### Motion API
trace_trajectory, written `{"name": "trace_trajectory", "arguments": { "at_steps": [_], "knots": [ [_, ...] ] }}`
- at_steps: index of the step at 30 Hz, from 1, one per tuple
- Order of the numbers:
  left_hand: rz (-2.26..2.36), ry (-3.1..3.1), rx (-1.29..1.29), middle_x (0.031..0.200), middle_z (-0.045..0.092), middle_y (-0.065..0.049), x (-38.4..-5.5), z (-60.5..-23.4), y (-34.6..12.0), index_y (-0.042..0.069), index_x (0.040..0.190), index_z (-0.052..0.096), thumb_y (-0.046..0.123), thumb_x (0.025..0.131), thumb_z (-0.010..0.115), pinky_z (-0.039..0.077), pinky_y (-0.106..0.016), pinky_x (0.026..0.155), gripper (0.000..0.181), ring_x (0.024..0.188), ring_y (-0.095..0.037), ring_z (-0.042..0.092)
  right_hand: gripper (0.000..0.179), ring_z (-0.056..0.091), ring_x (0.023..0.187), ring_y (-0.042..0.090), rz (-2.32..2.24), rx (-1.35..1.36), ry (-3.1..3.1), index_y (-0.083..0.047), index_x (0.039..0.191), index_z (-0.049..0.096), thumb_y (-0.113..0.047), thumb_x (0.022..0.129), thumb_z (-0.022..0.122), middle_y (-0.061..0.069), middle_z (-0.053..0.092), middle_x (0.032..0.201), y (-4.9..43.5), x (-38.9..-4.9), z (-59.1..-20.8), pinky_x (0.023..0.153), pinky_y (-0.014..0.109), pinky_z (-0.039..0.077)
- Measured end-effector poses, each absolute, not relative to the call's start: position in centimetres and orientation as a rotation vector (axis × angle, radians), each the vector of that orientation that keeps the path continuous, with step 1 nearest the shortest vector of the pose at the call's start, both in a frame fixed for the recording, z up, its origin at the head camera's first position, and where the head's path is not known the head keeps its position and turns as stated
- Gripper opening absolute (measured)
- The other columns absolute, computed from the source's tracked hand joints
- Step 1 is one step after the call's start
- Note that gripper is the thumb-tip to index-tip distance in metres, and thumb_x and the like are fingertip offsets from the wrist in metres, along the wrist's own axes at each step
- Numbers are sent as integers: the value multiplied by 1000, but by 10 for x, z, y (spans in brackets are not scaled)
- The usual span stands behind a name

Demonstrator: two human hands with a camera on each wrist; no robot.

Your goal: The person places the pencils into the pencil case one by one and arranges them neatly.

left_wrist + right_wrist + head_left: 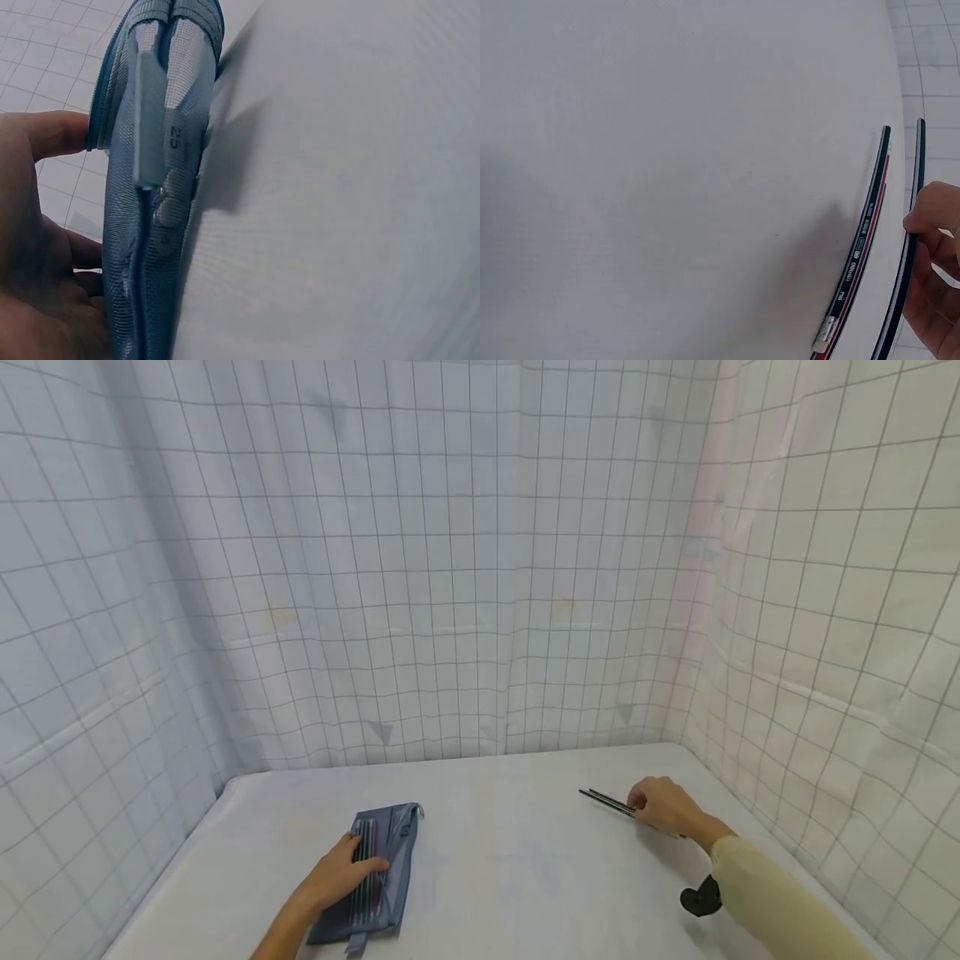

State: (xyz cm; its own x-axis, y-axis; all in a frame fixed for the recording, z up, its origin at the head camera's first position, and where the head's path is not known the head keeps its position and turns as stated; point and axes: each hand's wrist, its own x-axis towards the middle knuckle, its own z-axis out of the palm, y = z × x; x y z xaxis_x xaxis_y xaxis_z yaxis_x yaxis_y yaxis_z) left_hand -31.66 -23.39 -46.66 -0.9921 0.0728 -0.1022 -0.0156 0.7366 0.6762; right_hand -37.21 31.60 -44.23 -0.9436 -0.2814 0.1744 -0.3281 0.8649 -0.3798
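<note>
A blue mesh zip pencil case (pixel 401 860) lies on the left of the white table, with several long pencils (pixel 367 893) showing along it. My left hand (pixel 337 872) rests on the case, thumb and fingers spread apart. In the left wrist view the thumb (pixel 64 133) touches its upper side. Far to the right, my right hand (pixel 663 802) pinches a dark pencil (pixel 901 289) between thumb and fingers, raised over the table in the right wrist view. Beside it on the table lie a dark pencil with a white eraser (pixel 859 240) and a red one, partly hidden behind it.
The white table (pixel 510 860) is enclosed by white grid-patterned curtains (pixel 450 568) at the back and both sides. A black object (pixel 701 897) shows beside the right sleeve (pixel 772 893).
</note>
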Motion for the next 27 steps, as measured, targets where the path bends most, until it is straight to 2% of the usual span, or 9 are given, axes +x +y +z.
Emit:
{"name": "trace_trajectory", "arguments": {
  "at_steps": [9,22,27],
  "knots": [
    [1110,2796,33,157,16,-45,-315,-471,-234,-22,148,31,47,92,68,22,-74,113,97,142,-65,20,14,60,79,17,712,489,-2915,-2,99,75,-1,85,74,0,68,88,302,-380,-438,71,40,56],
    [1102,2797,32,157,16,-46,-316,-467,-233,-23,148,30,48,92,67,21,-73,113,98,142,-65,19,15,59,78,18,810,468,-2946,-3,95,76,-1,81,75,-1,69,87,255,-385,-430,72,39,56],
    [1107,2806,58,156,16,-46,-315,-465,-234,-23,148,29,48,93,67,21,-73,113,98,142,-65,19,12,58,78,17,853,465,-2965,-4,94,77,-2,82,75,-2,67,85,233,-388,-427,70,36,54]
  ]
}}
